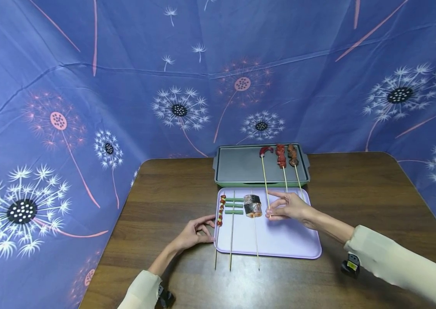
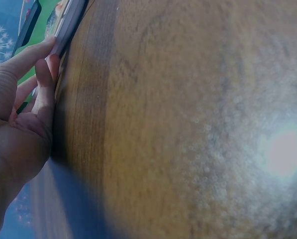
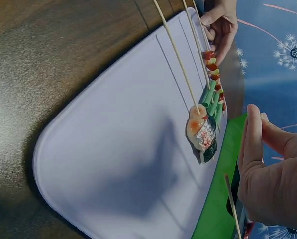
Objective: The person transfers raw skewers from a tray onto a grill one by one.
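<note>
In the head view my right hand [image 1: 289, 206] pinches the lower end of a bamboo skewer [image 1: 265, 180] with a curved dark red piece at its tip. That tip lies over the griddle [image 1: 237, 165]. My left hand [image 1: 192, 234] touches the left rim of the lilac tray [image 1: 287, 244] with its fingertips. Near it on the tray lie a skewer of small red and yellow pieces [image 1: 221, 210], a skewer of green stalks [image 1: 234, 206] and a fish-steak skewer [image 1: 253, 206]. From the right wrist, the fish steak [image 3: 203, 132] shows beyond my right hand [image 3: 272, 164].
Two more skewers, one with red meat [image 1: 281, 156] and one with brown meat [image 1: 293, 155], rest on the griddle's right side. Their sticks reach over the tray. A wooden table [image 1: 163, 197] carries everything, and blue dandelion-print cloth [image 1: 210, 86] hangs behind it.
</note>
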A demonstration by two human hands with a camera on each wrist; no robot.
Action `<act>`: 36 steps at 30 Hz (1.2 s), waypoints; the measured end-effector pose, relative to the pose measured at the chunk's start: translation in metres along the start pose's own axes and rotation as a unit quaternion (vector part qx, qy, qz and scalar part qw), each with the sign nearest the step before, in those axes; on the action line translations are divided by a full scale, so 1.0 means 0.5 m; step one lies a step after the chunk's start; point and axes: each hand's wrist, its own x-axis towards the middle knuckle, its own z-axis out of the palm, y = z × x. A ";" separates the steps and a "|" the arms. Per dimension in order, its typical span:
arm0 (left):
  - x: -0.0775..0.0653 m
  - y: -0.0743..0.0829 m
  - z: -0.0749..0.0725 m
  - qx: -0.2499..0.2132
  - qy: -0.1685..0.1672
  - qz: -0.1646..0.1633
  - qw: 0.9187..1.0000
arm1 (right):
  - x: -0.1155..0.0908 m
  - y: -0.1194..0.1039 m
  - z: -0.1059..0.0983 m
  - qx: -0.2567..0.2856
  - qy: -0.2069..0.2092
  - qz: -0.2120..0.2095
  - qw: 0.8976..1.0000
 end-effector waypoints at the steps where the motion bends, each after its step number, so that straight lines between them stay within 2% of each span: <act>1: 0.001 -0.001 0.000 -0.002 0.000 -0.001 1.000 | 0.002 0.001 0.000 -0.006 0.002 -0.006 1.000; 8: 0.001 -0.003 -0.001 -0.006 -0.002 0.000 1.000 | 0.005 0.008 0.009 -0.053 0.020 -0.053 0.997; 17: 0.003 -0.003 -0.002 -0.006 -0.002 0.004 1.000 | 0.008 0.012 0.021 -0.069 0.054 -0.058 0.995; 25: 0.002 -0.004 0.000 -0.004 -0.002 0.009 1.000 | 0.008 0.017 0.024 -0.079 0.066 -0.051 0.993; 32: 0.004 -0.006 0.000 0.003 0.001 0.013 1.000 | -0.009 0.017 0.024 -0.080 0.043 -0.054 0.994; 36: 0.003 -0.008 -0.001 0.003 -0.001 0.014 1.000 | -0.032 0.017 0.021 -0.105 0.020 -0.074 0.992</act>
